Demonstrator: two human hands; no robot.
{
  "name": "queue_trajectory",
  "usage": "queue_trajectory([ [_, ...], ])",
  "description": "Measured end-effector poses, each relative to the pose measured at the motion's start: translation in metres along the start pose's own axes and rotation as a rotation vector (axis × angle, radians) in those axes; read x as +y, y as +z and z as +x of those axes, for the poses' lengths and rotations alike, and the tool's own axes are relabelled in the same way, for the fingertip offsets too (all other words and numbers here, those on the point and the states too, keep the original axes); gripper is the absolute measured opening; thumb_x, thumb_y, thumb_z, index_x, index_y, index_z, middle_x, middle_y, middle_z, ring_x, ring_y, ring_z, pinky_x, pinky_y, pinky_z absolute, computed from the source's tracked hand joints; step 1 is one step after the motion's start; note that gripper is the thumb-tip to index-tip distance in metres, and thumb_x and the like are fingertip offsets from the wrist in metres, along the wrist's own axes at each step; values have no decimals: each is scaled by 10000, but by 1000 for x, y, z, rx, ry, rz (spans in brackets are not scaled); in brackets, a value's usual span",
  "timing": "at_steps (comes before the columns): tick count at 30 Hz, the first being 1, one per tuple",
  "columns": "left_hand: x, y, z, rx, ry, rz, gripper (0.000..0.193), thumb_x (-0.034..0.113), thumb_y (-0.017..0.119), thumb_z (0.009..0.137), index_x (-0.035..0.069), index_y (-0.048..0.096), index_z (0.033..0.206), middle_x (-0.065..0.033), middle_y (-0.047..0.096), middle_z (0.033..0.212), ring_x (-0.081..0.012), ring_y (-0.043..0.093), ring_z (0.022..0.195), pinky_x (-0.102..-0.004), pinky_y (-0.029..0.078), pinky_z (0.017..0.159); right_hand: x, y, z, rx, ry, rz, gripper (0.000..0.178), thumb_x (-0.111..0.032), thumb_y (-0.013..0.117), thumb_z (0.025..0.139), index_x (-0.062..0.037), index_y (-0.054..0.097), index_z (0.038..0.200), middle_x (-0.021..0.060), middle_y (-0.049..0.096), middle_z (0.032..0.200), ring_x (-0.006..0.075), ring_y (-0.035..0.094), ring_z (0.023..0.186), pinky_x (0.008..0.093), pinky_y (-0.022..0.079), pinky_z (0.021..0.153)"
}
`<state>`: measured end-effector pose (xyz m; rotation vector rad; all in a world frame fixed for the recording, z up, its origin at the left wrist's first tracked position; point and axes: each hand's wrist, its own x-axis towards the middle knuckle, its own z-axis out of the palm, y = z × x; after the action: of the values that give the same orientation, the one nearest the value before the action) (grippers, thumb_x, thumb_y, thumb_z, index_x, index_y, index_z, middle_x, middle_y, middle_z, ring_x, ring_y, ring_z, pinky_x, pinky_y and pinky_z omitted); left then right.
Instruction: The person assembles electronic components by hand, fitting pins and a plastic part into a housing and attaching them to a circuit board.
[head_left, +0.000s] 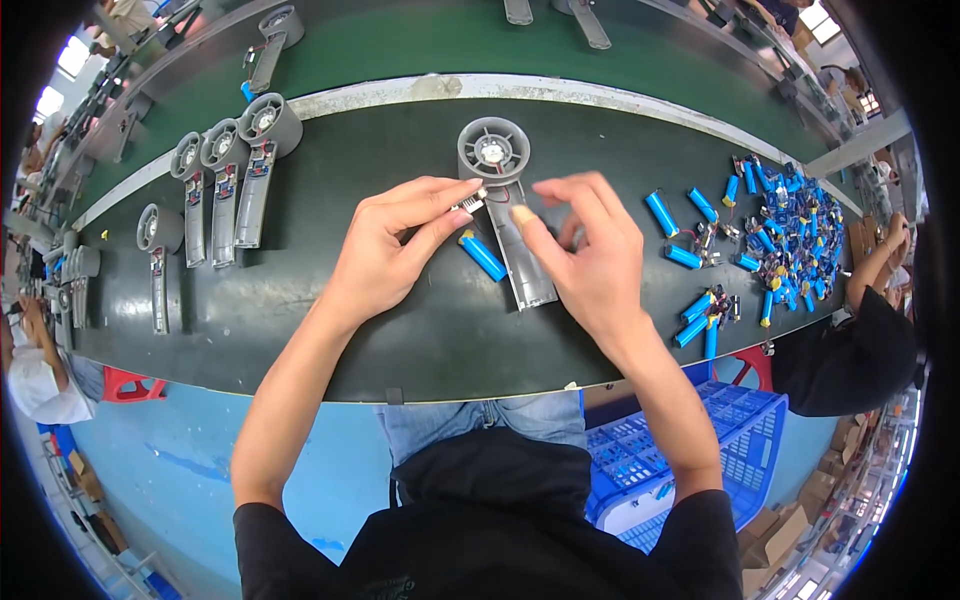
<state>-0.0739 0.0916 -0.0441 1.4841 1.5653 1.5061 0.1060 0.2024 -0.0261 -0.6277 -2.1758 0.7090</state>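
Observation:
Between thumb and fingertips, my left hand point(385, 240) pinches a small circuit board point(470, 202), its far side hidden by the fingers. Just beyond it lies a grey handheld fan housing point(520, 262), its round head away from me and its open trough-like handle toward me. A blue cylindrical battery point(483, 256) rests on the table left of that handle; whether a wire joins it to the board I cannot tell. My right hand point(600, 245) hovers over the handle's right side, fingers curled but apart, with nothing seen in them. A yellowish covering wraps one fingertip.
A heap of blue batteries with boards and wires point(795, 235) spreads across the table's right side. Several grey fan housings point(257, 190) lie at the left. A pale rail point(440, 88) borders the dark table point(350, 365). Below stands a blue crate point(745, 430); other people sit at both sides.

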Motion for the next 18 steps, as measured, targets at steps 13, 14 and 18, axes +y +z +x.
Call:
queue_trajectory([
  [13,-6,-3,24,213,-96,-289,345,23,571,991,-47,588,1328,-108,664,1080,-157,665,958,-285,520,845,14,14,26,-256,485,414,305,-173,698,927,45,691,1139,-18,636,742,20,501,608,211,381,526],
  [14,-8,-6,39,275,-100,-334,419,37,535,1016,-66,480,1418,-96,633,1078,-151,661,945,-293,523,834,18,22,47,-242,366,325,314,-206,689,929,46,699,1118,2,650,741,42,529,619,236,411,542],
  [18,-23,-47,115,542,-220,-91,432,98,516,1002,-58,459,1401,-135,686,942,-154,673,832,-285,506,769,25,67,141,-279,257,240,358,-294,665,914,35,727,1040,99,702,761,141,628,674,327,499,639],
])
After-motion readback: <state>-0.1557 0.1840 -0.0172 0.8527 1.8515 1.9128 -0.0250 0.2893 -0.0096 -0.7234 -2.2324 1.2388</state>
